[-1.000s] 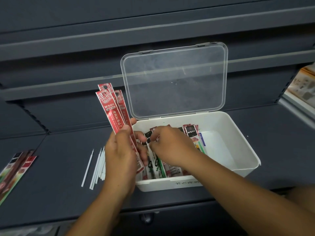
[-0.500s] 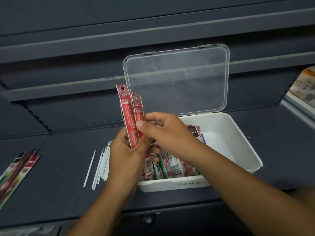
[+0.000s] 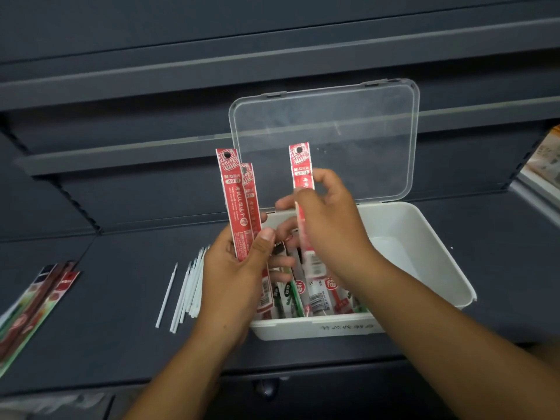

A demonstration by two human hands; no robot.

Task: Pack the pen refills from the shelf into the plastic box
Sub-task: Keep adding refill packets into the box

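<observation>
Your right hand [image 3: 330, 225] pinches one red refill pack [image 3: 301, 171] upright over the plastic box [image 3: 424, 237], and your left hand [image 3: 239, 277] grips two more packs [image 3: 235, 201] at its left wall. Drop the single pack at this steep tilt and it may stand on the ones lying inside or knock the open lid [image 3: 333, 131]. The dark shelf [image 3: 106, 328] carries loose white refills [image 3: 188, 292] and flat packets [image 3: 33, 298] farther left.

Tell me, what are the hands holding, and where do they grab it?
The left hand grips two red refill packets by their lower half. The right hand pinches one red refill packet around its middle, over the plastic box.
</observation>
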